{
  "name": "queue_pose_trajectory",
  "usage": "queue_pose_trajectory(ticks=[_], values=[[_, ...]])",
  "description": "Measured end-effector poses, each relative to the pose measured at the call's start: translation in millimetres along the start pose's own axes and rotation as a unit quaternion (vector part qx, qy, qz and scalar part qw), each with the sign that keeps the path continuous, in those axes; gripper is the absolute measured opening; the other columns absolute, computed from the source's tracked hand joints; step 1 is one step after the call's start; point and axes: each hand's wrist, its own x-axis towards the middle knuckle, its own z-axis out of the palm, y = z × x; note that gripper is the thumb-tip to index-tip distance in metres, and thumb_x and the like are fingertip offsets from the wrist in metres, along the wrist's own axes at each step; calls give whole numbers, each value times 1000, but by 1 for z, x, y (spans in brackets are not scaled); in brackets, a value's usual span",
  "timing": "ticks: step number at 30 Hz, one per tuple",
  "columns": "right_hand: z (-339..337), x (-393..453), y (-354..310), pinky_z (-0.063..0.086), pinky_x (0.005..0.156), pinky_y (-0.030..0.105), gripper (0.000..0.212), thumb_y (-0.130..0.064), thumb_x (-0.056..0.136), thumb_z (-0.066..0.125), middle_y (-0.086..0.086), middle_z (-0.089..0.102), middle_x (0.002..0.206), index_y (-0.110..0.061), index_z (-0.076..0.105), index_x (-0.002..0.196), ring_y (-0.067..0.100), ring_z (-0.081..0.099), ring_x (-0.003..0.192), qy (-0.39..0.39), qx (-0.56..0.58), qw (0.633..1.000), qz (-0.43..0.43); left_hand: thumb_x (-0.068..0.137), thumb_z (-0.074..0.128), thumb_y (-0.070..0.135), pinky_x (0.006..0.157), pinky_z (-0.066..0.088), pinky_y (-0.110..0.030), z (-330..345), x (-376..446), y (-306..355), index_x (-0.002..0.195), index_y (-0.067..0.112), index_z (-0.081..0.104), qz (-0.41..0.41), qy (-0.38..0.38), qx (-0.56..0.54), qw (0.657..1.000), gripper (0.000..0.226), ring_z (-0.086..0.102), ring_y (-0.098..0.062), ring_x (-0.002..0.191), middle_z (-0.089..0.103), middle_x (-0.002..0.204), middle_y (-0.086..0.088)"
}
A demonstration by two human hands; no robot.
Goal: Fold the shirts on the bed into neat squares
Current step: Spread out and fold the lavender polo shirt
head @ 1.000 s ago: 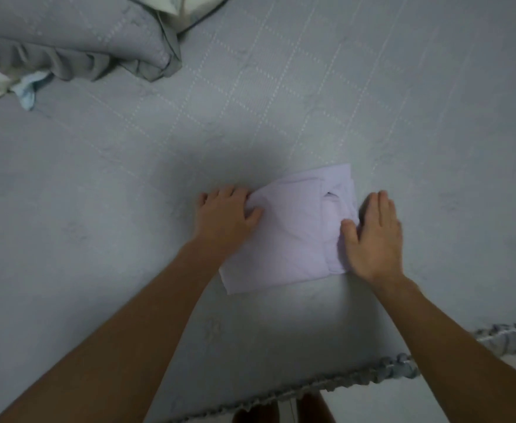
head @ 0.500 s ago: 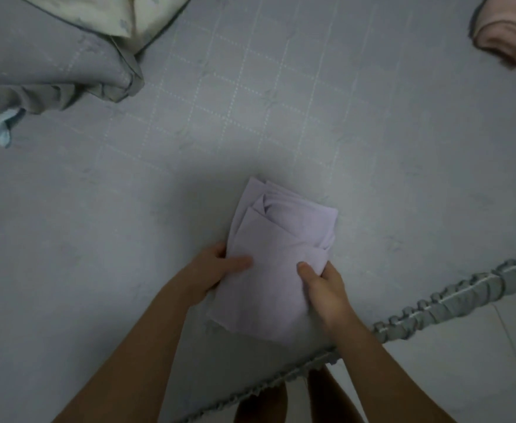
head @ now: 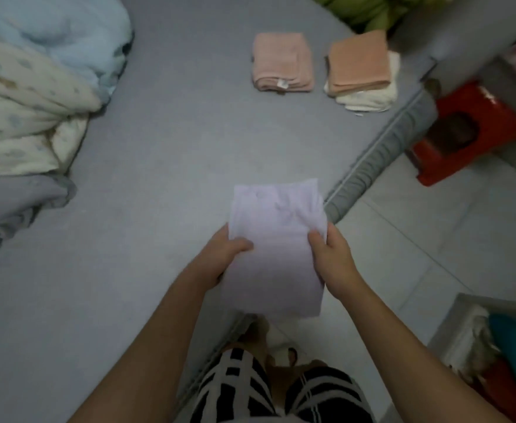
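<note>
The folded lilac shirt [head: 276, 239] has come up off the bed [head: 165, 166] — left hand [head: 221, 254] and right hand [head: 331, 257] each pinching a side, fingers curled underneath.

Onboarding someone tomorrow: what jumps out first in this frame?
The folded lilac shirt in the centre, gripped at its sides by the left hand and right hand near the bed's edge. Beyond it on the grey bed lie a folded pink shirt and an orange-topped stack.
</note>
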Motion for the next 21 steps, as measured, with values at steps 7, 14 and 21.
queue_pose_trajectory(ticks=[7, 14, 21], values=[[-173, -131, -25, 55, 88, 35, 51, -22, 77, 54, -15, 69, 115, -32, 56, 127, 7, 67, 103, 176, 169, 969, -37, 70, 63, 11, 71, 57, -27, 178, -74, 85, 122, 22, 59, 86, -138, 41, 986, 53, 71, -19, 99, 73, 112, 2], [-292, -272, 30, 53, 73, 17, 53, -10, 83, 52, -22, 68, 112, -34, 57, 130, -3, 66, 96, 389, 288, 875, -21, 69, 66, 11, 77, 59, -39, 364, -126, 69, 126, 16, 58, 36, -316, 138, 938, 58, 70, -28, 100, 71, 115, -8], [-366, -380, 62, 54, 92, 39, 53, -10, 76, 48, -15, 71, 112, -36, 65, 119, 12, 67, 105, 598, 358, 717, 16, 65, 69, 5, 78, 57, -42, 551, -160, 49, 116, 24, 63, 8, -515, 251, 820, 54, 72, -27, 95, 74, 109, -4]])
